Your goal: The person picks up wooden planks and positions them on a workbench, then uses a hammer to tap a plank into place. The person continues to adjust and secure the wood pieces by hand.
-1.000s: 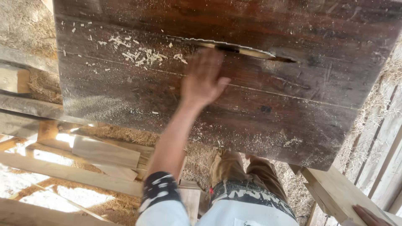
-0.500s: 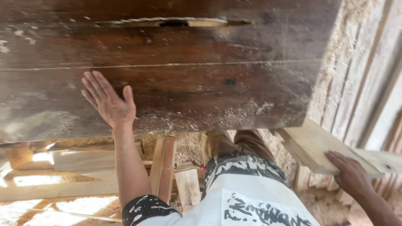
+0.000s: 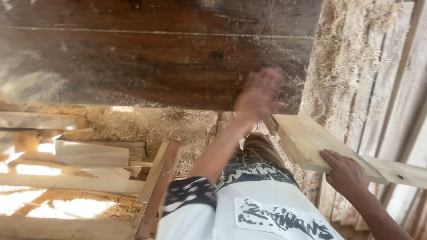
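Both hands open: left hand (image 3: 259,94) on dark tabletop (image 3: 155,53); right hand (image 3: 344,172) gripping plank (image 3: 307,138).

Your hands at the near right corner of the table

The table (image 3: 133,58) fills the space ahead of you, its right edge running beside a straw-packed wall (image 3: 351,58). Your left hand (image 3: 259,94) is at the table's near edge, close to its near right corner. Just right of that corner, below the tabletop, lies a plank (image 3: 307,138), reaching from the corner out to your right; your right hand (image 3: 346,171) rests on its near edge. Below the near edge to your left, loose boards (image 3: 91,153) lie stacked on the straw-covered ground (image 3: 147,126).
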